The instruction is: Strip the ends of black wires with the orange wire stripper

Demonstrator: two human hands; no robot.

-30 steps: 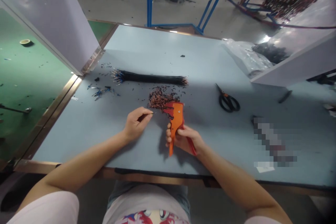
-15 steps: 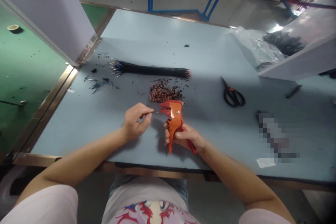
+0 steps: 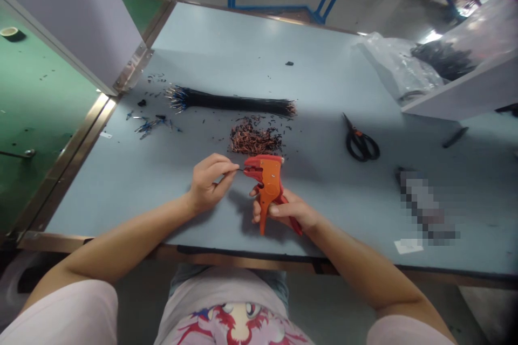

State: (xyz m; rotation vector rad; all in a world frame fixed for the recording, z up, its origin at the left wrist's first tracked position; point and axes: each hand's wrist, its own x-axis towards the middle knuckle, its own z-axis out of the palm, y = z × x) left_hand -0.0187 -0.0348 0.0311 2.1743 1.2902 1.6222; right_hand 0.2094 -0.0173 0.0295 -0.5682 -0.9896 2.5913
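My left hand (image 3: 212, 182) pinches a short black wire (image 3: 240, 170) between thumb and fingertips. The wire's tip reaches the jaws of an orange and red wire stripper (image 3: 270, 186); whether the jaws bite on it I cannot tell. My right hand (image 3: 289, 209) is wrapped round the stripper's handles, holding it upright with the jaws pointing left. Just beyond the jaws lies a heap of copper and black wire scraps (image 3: 254, 137). Farther back stretches a bundle of black wires (image 3: 234, 101), with bare copper at its right end and blue and silver pieces at its left.
Black-handled scissors (image 3: 361, 143) lie to the right, with a pixelated object (image 3: 424, 202) and a white paper slip (image 3: 408, 246) nearer me. Loose blue-ended pieces (image 3: 149, 125) are scattered at left. Clear plastic bags (image 3: 404, 64) sit at the back right by a pale panel (image 3: 465, 89).
My left hand has moved slightly right, bringing the wire's tip from just outside the stripper's jaws to between them. The whole view has shifted a little.
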